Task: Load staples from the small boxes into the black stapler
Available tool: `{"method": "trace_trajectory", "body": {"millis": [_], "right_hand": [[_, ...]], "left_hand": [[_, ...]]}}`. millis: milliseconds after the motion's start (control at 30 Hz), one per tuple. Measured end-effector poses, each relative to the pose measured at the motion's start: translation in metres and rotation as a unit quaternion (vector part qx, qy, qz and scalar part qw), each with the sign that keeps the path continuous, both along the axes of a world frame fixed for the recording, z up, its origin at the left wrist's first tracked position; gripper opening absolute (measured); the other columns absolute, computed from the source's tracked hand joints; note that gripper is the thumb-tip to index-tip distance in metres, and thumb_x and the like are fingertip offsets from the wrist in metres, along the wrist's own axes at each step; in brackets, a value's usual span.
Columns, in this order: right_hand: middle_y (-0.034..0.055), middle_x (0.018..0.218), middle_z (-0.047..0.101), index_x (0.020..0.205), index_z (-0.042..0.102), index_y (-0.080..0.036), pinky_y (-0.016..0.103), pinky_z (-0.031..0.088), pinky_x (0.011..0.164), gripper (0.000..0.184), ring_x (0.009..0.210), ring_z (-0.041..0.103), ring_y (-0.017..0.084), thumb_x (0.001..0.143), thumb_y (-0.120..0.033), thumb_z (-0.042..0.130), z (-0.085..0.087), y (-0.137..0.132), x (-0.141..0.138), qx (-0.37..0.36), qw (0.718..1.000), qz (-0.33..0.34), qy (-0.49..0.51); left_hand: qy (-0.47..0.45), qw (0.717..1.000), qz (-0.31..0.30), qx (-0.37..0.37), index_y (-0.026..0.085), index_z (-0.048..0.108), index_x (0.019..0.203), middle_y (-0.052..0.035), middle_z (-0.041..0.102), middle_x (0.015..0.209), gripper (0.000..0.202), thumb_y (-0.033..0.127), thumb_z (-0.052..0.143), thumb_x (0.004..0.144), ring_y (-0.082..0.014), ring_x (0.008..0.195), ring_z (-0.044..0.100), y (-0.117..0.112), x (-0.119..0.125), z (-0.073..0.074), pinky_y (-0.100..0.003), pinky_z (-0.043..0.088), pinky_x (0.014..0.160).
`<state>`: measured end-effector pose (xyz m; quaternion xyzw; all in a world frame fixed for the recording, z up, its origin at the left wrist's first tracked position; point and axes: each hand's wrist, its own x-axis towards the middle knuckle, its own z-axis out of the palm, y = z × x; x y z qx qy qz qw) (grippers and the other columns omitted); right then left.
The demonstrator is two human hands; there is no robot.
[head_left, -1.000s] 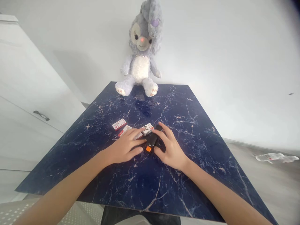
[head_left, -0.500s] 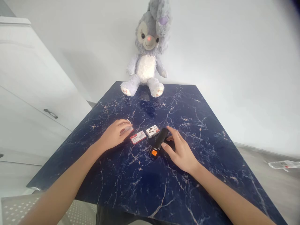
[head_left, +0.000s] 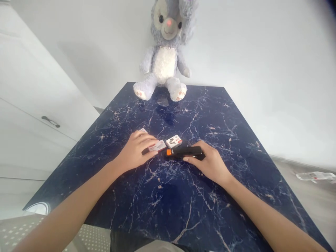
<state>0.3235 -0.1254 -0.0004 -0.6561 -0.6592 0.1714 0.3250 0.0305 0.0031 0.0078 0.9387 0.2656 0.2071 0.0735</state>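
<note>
My right hand [head_left: 211,161] is closed on the rear end of a black stapler [head_left: 187,151]. The stapler lies crosswise, its orange-marked end [head_left: 168,152] pointing left. My left hand [head_left: 136,148] has its thumb and fingers around the left end of a small red-and-white box [head_left: 158,145]. Just right of that box sits a white box [head_left: 174,141] printed with a black picture, close behind the stapler's orange end. Another box [head_left: 142,130] peeks out behind my left fingers, mostly hidden by them.
A grey plush rabbit [head_left: 166,63] sits at the far end of the blue marbled table [head_left: 168,203], against the wall. White drawers [head_left: 34,140] stand to the left. A clear plastic object [head_left: 315,176] lies on the floor at right.
The stapler has turned from slanting away to lying crosswise, and my right hand has closed on it. My left hand has moved right, from another box to the red-and-white one. The view has tilted down.
</note>
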Motion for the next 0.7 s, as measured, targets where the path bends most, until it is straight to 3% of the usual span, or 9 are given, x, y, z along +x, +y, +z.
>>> {"method": "trace_trajectory", "body": {"millis": [100, 200, 267, 400, 533, 600, 700], "right_hand": [[0.0055, 0.091, 0.068, 0.097, 0.064, -0.024, 0.036, 0.051, 0.066, 0.027, 0.077, 0.064, 0.023, 0.093, -0.051, 0.064, -0.002, 0.002, 0.005, 0.008, 0.999, -0.021, -0.024], [0.0063, 0.102, 0.070, 0.112, 0.065, -0.027, 0.039, 0.054, 0.073, 0.028, 0.089, 0.067, 0.027, 0.092, -0.047, 0.065, -0.002, 0.004, 0.010, -0.011, 0.999, 0.007, -0.038], [0.0061, 0.107, 0.071, 0.119, 0.064, -0.028, 0.040, 0.056, 0.076, 0.033, 0.094, 0.068, 0.028, 0.091, -0.045, 0.066, -0.002, 0.004, 0.012, -0.026, 0.999, 0.018, -0.036], [0.0056, 0.111, 0.073, 0.129, 0.061, -0.031, 0.041, 0.058, 0.077, 0.039, 0.095, 0.071, 0.029, 0.091, -0.041, 0.065, 0.001, 0.003, 0.016, -0.040, 0.998, 0.009, -0.036], [0.0060, 0.110, 0.075, 0.145, 0.048, -0.032, 0.043, 0.061, 0.075, 0.055, 0.089, 0.073, 0.029, 0.093, -0.039, 0.062, 0.001, 0.004, 0.020, -0.044, 0.998, 0.027, -0.026], [0.0080, 0.121, 0.072, 0.148, 0.044, -0.030, 0.046, 0.061, 0.082, 0.057, 0.095, 0.073, 0.029, 0.094, -0.039, 0.060, -0.001, 0.004, 0.018, -0.014, 1.000, 0.014, -0.019], [0.0110, 0.130, 0.067, 0.145, 0.049, -0.027, 0.048, 0.060, 0.089, 0.054, 0.101, 0.071, 0.030, 0.094, -0.041, 0.062, -0.007, 0.005, 0.013, 0.038, 0.998, -0.027, -0.030]], "left_hand": [[-0.004, 0.998, 0.066, 0.005, 0.027, 0.068, 0.126, -0.0073, 0.067, 0.129, 0.033, 0.039, 0.054, 0.099, -0.0316, 0.123, 0.054, 0.006, -0.005, 0.001, -0.054, 0.041, 0.107], [0.015, 0.991, 0.133, -0.003, 0.027, 0.068, 0.127, -0.0102, 0.062, 0.134, 0.035, 0.041, 0.054, 0.099, -0.0347, 0.125, 0.052, 0.012, -0.011, -0.003, -0.057, 0.040, 0.108], [0.025, 0.989, 0.147, -0.014, 0.026, 0.067, 0.129, -0.0114, 0.059, 0.136, 0.038, 0.044, 0.053, 0.099, -0.0341, 0.123, 0.053, 0.015, -0.014, -0.006, -0.056, 0.042, 0.107], [0.041, 0.992, 0.110, -0.040, 0.028, 0.068, 0.130, -0.0107, 0.056, 0.143, 0.039, 0.044, 0.050, 0.100, -0.0359, 0.127, 0.050, 0.015, -0.014, -0.006, -0.059, 0.041, 0.107], [0.079, 0.995, 0.053, -0.042, 0.031, 0.068, 0.132, -0.0083, 0.052, 0.151, 0.039, 0.039, 0.051, 0.098, -0.0427, 0.140, 0.035, 0.009, -0.016, 0.010, -0.067, 0.032, 0.109], [0.092, 0.992, 0.061, -0.063, 0.030, 0.063, 0.138, -0.0106, 0.058, 0.142, 0.044, 0.041, 0.052, 0.097, -0.0378, 0.128, 0.048, 0.009, -0.020, 0.020, -0.058, 0.040, 0.105], [0.125, 0.979, 0.089, -0.132, 0.028, 0.061, 0.139, -0.0094, 0.066, 0.116, 0.052, 0.050, 0.059, 0.092, -0.0245, 0.090, 0.064, 0.013, -0.029, 0.031, -0.038, 0.050, 0.081]]}}
